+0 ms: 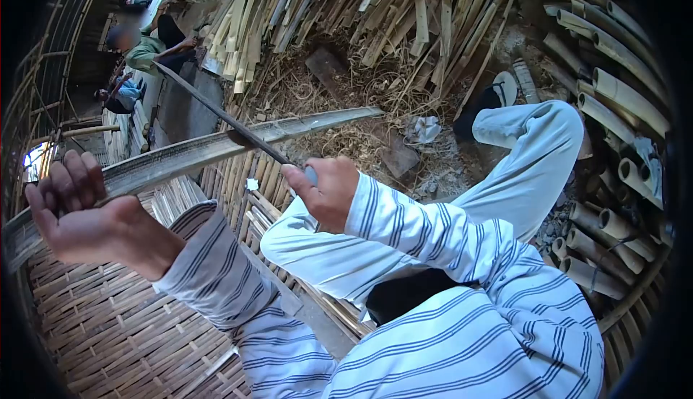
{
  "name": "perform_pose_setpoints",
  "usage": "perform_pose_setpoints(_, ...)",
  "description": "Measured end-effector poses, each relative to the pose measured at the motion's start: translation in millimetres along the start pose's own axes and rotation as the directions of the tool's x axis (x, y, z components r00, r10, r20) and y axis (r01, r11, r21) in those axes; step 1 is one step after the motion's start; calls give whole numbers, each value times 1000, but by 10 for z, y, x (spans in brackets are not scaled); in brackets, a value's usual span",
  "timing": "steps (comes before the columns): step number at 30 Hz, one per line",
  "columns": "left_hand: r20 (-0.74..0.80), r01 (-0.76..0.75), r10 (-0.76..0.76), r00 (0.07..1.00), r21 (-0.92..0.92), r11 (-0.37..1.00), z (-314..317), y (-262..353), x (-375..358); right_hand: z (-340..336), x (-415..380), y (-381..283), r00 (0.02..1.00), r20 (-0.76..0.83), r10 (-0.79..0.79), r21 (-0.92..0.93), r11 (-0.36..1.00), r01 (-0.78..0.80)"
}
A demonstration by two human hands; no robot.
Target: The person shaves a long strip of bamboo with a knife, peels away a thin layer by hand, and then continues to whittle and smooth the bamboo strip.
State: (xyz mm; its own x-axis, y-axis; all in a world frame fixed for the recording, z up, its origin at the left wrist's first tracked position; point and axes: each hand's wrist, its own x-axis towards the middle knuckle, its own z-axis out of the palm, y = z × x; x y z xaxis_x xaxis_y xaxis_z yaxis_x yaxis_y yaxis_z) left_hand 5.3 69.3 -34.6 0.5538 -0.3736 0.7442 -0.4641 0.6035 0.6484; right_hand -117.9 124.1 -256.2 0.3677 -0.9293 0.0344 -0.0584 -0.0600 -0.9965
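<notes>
My right hand (326,191) is closed around the handle of a long knife (220,114). The thin dark blade points up and to the left, crossing the split bamboo strip (188,161) near its middle. At the left, my left hand (90,215) has its fingers curled at the near part of this strip, which runs on past the hand toward the left edge. The far end of the strip tapers above the shavings on the ground. Part of the left grip is hidden by the hand itself.
Split bamboo slats (404,9) are heaped at the top, and bamboo poles (628,103) are stacked at the right. A woven bamboo mat (137,319) lies lower left. Shavings (339,142) cover the ground. My bent leg (520,175) is at right; another person (148,52) sits upper left.
</notes>
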Motion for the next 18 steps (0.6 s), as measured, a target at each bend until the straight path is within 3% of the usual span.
perform_pose_setpoints(2, -135, 18, -22, 991, -26, 1000, 274, 128, -231, 66, 61, -52, 991, -43, -130, -111, 986, 124)
perform_pose_setpoints(3, -67, 18, -20, 998, -22, 1000, 229, 127, -226, 32, 62, -150, 888, -97, -450, -310, 861, 403)
perform_pose_setpoints(5, 223, 49, -24, 975, -106, 993, -344, -141, 268, -22, -1, -419, 979, -79, -186, -101, 979, 178)
perform_pose_setpoints(7, 216, 42, -20, 976, -101, 994, -337, -123, 210, -49, -16, -457, 998, -43, -36, 33, 999, 37)
perform_pose_setpoints(8, 79, 20, -16, 997, -47, 999, 65, 103, -183, -8, -22, -315, 994, -71, -80, 116, 989, 88)
perform_pose_setpoints(9, -67, 0, 0, 998, 1, 1000, 309, 219, -379, 13, -53, -227, 993, -105, -62, 111, 991, 74)
perform_pose_setpoints(12, 107, 68, -63, 992, -50, 996, 216, 6, -465, 47, -64, -66, 986, -160, -35, 48, 998, 43)
perform_pose_setpoints(14, 98, 111, -103, 990, -74, 991, 177, 28, -411, 10, -72, -143, 989, -139, 47, -19, 999, -50)
perform_pose_setpoints(16, 120, 120, -115, 986, -36, 992, 155, 1, -365, 17, -49, -190, 992, -125, 14, -74, 997, -24)
perform_pose_setpoints(18, 153, 125, -116, 981, -54, 991, 218, -22, -358, -56, -33, -263, 993, -99, 69, -28, 997, -72)
